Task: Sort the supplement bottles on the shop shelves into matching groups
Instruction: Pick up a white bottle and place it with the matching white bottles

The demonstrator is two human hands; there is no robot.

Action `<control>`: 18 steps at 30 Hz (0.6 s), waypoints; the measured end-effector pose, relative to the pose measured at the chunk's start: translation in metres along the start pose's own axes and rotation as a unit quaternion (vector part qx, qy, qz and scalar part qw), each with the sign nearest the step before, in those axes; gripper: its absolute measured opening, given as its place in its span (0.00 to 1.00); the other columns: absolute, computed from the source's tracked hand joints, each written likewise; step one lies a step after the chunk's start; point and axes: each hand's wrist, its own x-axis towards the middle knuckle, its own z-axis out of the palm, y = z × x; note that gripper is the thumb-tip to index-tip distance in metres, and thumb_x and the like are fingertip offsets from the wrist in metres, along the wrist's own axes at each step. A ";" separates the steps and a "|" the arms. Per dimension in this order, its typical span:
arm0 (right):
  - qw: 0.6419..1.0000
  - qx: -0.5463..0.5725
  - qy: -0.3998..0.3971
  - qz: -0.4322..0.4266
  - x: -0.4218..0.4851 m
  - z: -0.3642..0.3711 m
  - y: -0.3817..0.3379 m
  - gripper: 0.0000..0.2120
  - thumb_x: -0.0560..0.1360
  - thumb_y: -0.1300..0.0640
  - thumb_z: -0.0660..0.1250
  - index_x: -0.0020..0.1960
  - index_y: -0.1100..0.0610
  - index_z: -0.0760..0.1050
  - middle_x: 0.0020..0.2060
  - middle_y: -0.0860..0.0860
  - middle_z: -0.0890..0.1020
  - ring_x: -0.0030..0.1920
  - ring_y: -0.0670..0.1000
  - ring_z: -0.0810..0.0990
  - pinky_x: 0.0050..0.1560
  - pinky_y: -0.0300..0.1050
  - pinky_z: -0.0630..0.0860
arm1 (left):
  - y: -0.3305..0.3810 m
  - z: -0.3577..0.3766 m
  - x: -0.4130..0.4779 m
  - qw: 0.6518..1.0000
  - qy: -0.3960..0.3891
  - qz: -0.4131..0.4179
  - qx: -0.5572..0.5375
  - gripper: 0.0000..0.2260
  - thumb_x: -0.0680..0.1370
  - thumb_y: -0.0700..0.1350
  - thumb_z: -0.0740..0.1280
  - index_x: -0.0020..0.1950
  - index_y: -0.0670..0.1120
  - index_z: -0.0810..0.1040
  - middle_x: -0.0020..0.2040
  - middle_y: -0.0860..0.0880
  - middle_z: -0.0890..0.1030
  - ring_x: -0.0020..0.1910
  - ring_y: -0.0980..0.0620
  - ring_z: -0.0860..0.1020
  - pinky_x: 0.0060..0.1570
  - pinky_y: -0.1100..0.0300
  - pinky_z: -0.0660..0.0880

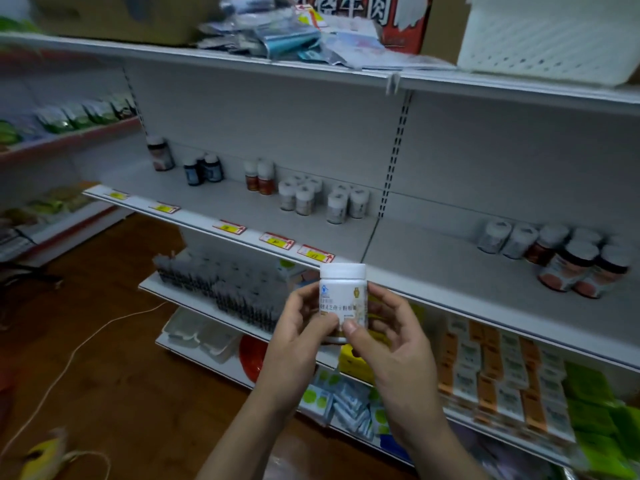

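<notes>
White-capped supplement bottle [342, 299] sits upright at lower centre of the frame, in front of the shelf edge [242, 233], pinched between both hands: the left hand [298, 327] curls around its left side with the thumb on the label, and the right hand [391, 337] presses its thumb low on the front, fingers behind. It looks a light, rigid, smooth plastic jar, likely slippery on the label, so gripping the body below the cap seems safest. Similar white bottles [325, 199] stand grouped on the shelf at mid-frame.
</notes>
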 end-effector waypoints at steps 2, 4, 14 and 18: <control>1.000 -0.014 -0.001 0.003 0.007 0.016 0.004 0.21 0.70 0.63 0.74 0.58 0.45 0.76 0.50 0.44 0.84 0.51 0.45 0.82 0.45 0.39 0.80 | 0.001 -0.019 0.008 1.000 0.002 0.003 0.004 0.16 0.73 0.44 0.66 0.61 0.49 0.75 0.51 0.47 0.84 0.48 0.51 0.83 0.43 0.63 0.78; 1.000 -0.022 -0.003 0.008 0.017 0.029 0.007 0.21 0.70 0.64 0.74 0.57 0.46 0.76 0.49 0.43 0.84 0.50 0.44 0.82 0.46 0.38 0.80 | 0.001 -0.033 0.017 1.000 0.003 0.005 0.012 0.17 0.71 0.45 0.66 0.60 0.51 0.75 0.51 0.50 0.84 0.49 0.51 0.83 0.43 0.63 0.78; 0.998 -0.027 -0.014 0.061 0.113 0.059 0.048 0.22 0.71 0.67 0.73 0.60 0.49 0.74 0.51 0.47 0.83 0.48 0.44 0.84 0.41 0.36 0.80 | -0.023 -0.077 0.114 0.994 0.008 -0.039 0.101 0.25 0.69 0.55 0.70 0.67 0.59 0.73 0.61 0.52 0.79 0.57 0.54 0.79 0.47 0.61 0.79; 0.996 -0.047 -0.013 0.074 0.173 0.078 0.084 0.22 0.70 0.65 0.74 0.60 0.48 0.74 0.50 0.47 0.85 0.48 0.46 0.85 0.44 0.39 0.81 | -0.031 -0.100 0.174 0.986 0.034 -0.049 0.157 0.21 0.69 0.54 0.70 0.61 0.65 0.74 0.60 0.49 0.78 0.57 0.53 0.79 0.58 0.51 0.78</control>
